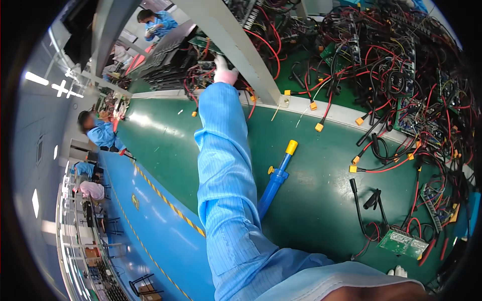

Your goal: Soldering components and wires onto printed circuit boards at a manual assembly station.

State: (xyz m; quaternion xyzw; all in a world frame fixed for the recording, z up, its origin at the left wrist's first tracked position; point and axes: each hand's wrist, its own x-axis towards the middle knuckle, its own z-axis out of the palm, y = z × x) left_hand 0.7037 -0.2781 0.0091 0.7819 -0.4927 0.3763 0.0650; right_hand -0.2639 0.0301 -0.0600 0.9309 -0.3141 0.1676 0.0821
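My left arm, in a blue striped sleeve, stretches away across the bench. At its end my left hand (224, 72), in a white and pinkish glove, reaches beside the grey metal post. Its fingers are stretched out among wired circuit boards (203, 66), next to a stack of dark flat panels (168, 65). Whether the fingertips touch a board is hard to make out. White-gloved fingertips, seemingly of my right hand (399, 271), show at the lower right, near a green circuit board (403, 244). The rest of that hand is hidden behind my collar.
A grey post (238, 45) stands on the bench's far rail. Tangled boards and cables with yellow connectors (319, 127) heap up on the right. A blue tube tool with a yellow tip (275, 183) lies on the green mat (311, 200). Co-workers (102, 131) in blue stand further left.
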